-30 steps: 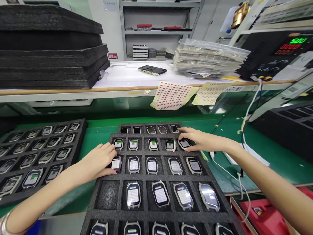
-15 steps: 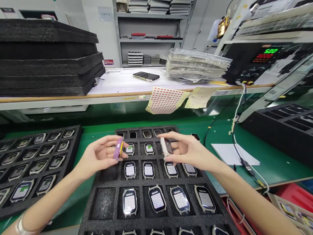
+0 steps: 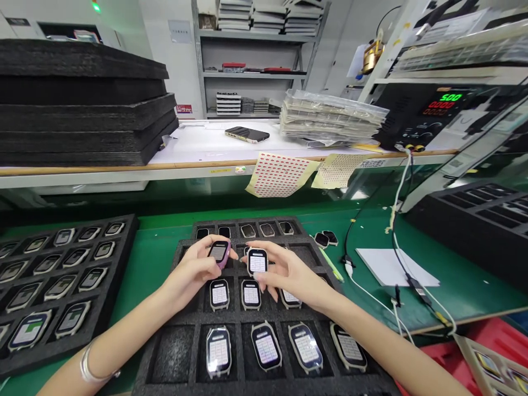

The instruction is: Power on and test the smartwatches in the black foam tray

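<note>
My left hand (image 3: pixel 193 269) is closed around a purple-cased smartwatch (image 3: pixel 219 252), its screen tilted up toward me. Between the fingers of my right hand (image 3: pixel 289 272) is a white-cased smartwatch (image 3: pixel 257 262) with a lit, list-like screen. Both hands are above a black foam tray (image 3: pixel 237 316), whose square pockets hold several strapless watches, many with lit white screens. One of these is a watch (image 3: pixel 219 352) in the front part of the tray. Part of the tray's middle rows is hidden behind my hands.
On the left lies another foam tray (image 3: pixel 119 264) of watches. Two dark watch faces (image 3: pixel 325 238) and a green pen-like stick (image 3: pixel 331 265) lie right of the middle tray. White paper (image 3: pixel 396 268), cables (image 3: pixel 371 300) and a black power supply (image 3: pixel 421 118) are farther right.
Both watches have turned so their screens face me. My right hand has moved left, bringing the white watch closer to the purple one. The camera view has shifted slightly.
</note>
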Demonstrator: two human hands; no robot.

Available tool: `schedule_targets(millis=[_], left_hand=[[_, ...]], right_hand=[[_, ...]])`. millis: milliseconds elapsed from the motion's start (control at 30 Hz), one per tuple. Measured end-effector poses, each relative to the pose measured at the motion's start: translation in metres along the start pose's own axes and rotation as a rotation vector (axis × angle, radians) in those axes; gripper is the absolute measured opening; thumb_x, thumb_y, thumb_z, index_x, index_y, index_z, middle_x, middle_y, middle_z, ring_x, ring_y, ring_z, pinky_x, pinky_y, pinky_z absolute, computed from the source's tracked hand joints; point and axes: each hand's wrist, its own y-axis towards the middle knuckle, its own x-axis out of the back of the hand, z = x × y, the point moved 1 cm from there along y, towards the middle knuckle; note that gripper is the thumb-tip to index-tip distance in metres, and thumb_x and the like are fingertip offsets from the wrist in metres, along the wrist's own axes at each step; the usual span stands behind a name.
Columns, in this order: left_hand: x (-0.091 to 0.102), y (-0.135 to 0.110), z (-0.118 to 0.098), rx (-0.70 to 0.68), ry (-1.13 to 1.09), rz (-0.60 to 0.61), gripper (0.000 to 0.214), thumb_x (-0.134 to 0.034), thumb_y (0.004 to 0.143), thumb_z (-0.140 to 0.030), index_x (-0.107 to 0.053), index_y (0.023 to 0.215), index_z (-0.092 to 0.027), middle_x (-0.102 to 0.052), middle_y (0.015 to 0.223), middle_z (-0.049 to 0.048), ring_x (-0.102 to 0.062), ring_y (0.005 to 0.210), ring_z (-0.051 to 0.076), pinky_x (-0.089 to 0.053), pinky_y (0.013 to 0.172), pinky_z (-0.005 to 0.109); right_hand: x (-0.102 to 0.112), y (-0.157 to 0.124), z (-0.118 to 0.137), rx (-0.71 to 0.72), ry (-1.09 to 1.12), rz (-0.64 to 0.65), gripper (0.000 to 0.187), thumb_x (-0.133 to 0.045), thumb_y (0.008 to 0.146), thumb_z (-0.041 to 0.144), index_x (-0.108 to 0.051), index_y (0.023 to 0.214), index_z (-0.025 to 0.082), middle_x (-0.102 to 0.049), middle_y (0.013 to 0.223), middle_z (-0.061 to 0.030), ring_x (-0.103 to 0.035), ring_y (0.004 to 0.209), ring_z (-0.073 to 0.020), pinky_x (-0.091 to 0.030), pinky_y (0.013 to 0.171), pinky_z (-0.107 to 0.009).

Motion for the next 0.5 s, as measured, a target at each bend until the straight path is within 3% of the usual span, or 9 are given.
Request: schedule_targets(millis=[133,233,333,500], left_hand=[[-0.002,0.002,0.009,0.013,0.007,-0.074,0.056,-0.057,0.057,0.001,-0.06,0.11,-0.018,-0.066,0.092,0.0022,-0.056,0.083,0.014,-0.041,0.071,0.023],[-0.008,-0.001,0.014,0.028,-0.101,-0.026,0.056,-0.058,0.059,-0.002,-0.058,0.112,-0.018,-0.065,0.097,0.0053,-0.059,0.093,0.019,-0.044,0.082,0.031],[-0.015,-0.004,0.015,0.02,-0.175,0.066,0.052,-0.058,0.064,-0.006,-0.056,0.115,-0.018,-0.064,0.103,0.0095,-0.061,0.094,0.026,-0.048,0.08,0.039],[-0.021,-0.008,0.014,-0.12,-0.027,0.074,0.035,-0.055,0.083,-0.017,-0.052,0.117,-0.02,-0.061,0.098,0.0088,-0.061,0.085,0.022,-0.051,0.067,0.033]], right_hand=[[-0.001,-0.003,0.005,0.094,-0.038,-0.096,0.033,-0.053,0.09,0.027,-0.052,0.122,0.02,-0.063,0.082,-0.0022,-0.057,0.052,-0.0098,-0.043,0.04,-0.018],[-0.001,-0.005,0.006,0.138,-0.08,-0.168,0.029,-0.055,0.089,0.032,-0.056,0.115,0.02,-0.065,0.084,-0.0034,-0.056,0.047,-0.0094,-0.038,0.037,-0.018],[-0.002,-0.007,0.005,0.151,-0.121,-0.191,0.028,-0.06,0.087,0.034,-0.058,0.112,0.021,-0.067,0.089,-0.0049,-0.055,0.045,-0.0095,-0.036,0.037,-0.02],[-0.004,-0.014,0.009,0.181,-0.137,-0.181,0.03,-0.055,0.09,0.037,-0.058,0.116,0.023,-0.068,0.088,-0.0049,-0.055,0.047,-0.0114,-0.039,0.04,-0.022]])
